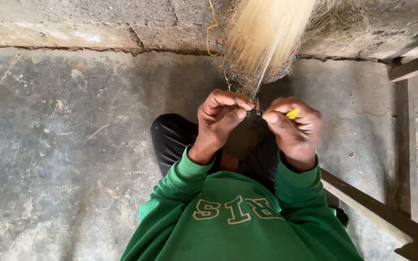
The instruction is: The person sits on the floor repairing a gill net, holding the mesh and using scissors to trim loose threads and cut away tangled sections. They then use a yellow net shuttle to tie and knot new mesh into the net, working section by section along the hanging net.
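A thick bundle of pale straw-like fibre (262, 34) hangs down from the top of the head view, with a ring of coloured wire (276, 75) around its lower part. My left hand (218, 121) pinches a thin strand of the fibre between thumb and fingers. Right beside it, my right hand (293, 128) is closed around a small yellow tool (292, 114), of which only the tip shows. Both hands meet just below the bundle, above my lap. Green sleeves cover my forearms.
I sit on a worn concrete floor (64, 145) facing a rough concrete wall (97, 21). A wooden beam (378, 212) runs diagonally at the lower right, and another wooden piece (414, 65) sticks out at the upper right. A yellow wire (211, 29) hangs by the bundle.
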